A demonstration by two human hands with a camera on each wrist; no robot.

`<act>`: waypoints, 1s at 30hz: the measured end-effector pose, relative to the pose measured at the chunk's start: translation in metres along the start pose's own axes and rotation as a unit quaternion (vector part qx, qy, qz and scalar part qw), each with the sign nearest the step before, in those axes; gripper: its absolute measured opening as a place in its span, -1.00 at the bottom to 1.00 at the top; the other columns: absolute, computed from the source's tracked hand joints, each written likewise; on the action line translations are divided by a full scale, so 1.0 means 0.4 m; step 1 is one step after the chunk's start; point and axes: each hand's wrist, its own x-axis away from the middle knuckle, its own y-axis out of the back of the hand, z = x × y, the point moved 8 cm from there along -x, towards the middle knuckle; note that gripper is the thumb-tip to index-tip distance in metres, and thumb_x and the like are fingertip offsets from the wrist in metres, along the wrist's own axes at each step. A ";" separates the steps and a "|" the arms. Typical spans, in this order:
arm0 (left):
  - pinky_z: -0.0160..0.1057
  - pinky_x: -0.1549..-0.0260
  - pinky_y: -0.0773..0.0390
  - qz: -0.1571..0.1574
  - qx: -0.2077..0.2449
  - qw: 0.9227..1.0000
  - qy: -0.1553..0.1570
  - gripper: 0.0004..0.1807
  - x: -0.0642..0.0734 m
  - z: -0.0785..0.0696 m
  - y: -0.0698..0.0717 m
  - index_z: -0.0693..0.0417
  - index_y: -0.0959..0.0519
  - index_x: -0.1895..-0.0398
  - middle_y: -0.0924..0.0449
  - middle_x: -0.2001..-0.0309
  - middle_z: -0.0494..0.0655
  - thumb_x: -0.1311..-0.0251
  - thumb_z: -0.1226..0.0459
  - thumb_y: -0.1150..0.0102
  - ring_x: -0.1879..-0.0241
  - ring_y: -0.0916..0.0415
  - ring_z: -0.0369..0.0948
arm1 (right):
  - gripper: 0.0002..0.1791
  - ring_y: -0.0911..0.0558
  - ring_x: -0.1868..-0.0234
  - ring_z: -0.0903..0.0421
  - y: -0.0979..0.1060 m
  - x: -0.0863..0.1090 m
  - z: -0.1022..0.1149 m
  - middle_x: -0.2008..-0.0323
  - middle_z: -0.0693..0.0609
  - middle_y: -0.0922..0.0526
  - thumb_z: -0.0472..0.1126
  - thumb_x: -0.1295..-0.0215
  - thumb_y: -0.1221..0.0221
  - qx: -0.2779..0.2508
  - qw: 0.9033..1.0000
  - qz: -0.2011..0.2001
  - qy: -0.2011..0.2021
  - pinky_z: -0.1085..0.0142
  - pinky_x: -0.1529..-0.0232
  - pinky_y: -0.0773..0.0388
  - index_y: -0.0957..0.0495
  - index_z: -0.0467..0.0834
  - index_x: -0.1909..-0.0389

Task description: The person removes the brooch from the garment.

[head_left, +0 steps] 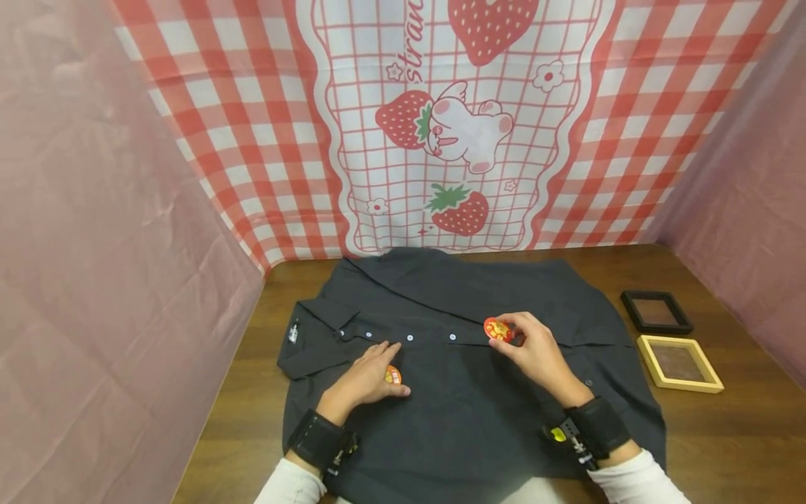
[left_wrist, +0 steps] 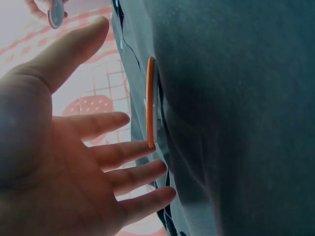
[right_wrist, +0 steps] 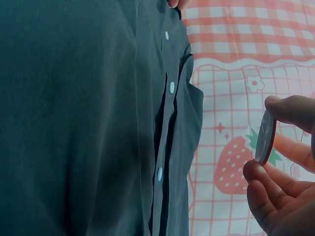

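Observation:
A dark button-up shirt point(head_left: 441, 392) lies spread on the table, its collar to the left and a row of pale buttons point(head_left: 410, 338) along the placket. My right hand point(head_left: 535, 350) pinches a round red badge point(head_left: 497, 330) between thumb and fingertips, above the placket; in the right wrist view the badge's silvery back point(right_wrist: 266, 135) shows. My left hand point(head_left: 368, 378) is spread with nothing gripped. Beside it an orange-rimmed badge point(head_left: 393, 375) rests flat against the shirt front, partly hidden by the hand in the head view. In the left wrist view my fingertips reach the badge's edge point(left_wrist: 150, 103).
On the table's right side lie a black square frame point(head_left: 657, 312) and a pale yellow one point(head_left: 680, 363). A checked strawberry cloth point(head_left: 352, 182) hangs behind the table point(head_left: 743, 448), with pink curtains point(head_left: 126, 245) at both sides.

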 end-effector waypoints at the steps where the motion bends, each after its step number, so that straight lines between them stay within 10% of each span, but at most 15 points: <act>1: 0.24 -0.37 -0.16 -0.001 0.000 1.000 0.001 -0.06 0.000 0.002 0.000 0.13 -0.25 -0.43 -0.18 -0.45 0.27 -0.01 -0.01 -0.42 -0.46 -0.08 0.20 | -0.57 -0.50 0.35 0.09 0.001 0.000 -0.001 0.17 -0.13 -0.60 -0.23 0.01 -0.47 0.002 1.000 -0.002 0.001 0.38 0.35 -0.48 -0.62 -0.22 0.08; 30: 0.24 -0.33 -0.22 -0.015 0.003 1.000 -0.003 -0.14 0.007 0.009 0.005 0.18 -0.30 -0.39 -0.29 -0.39 0.27 -0.05 0.02 -0.40 -0.42 -0.17 0.20 | -0.64 -0.50 0.39 0.15 0.067 0.010 -0.038 0.19 -0.13 -0.63 -0.29 0.03 -0.46 0.028 0.999 -0.025 0.000 0.41 0.42 -0.45 -0.66 -0.25 0.15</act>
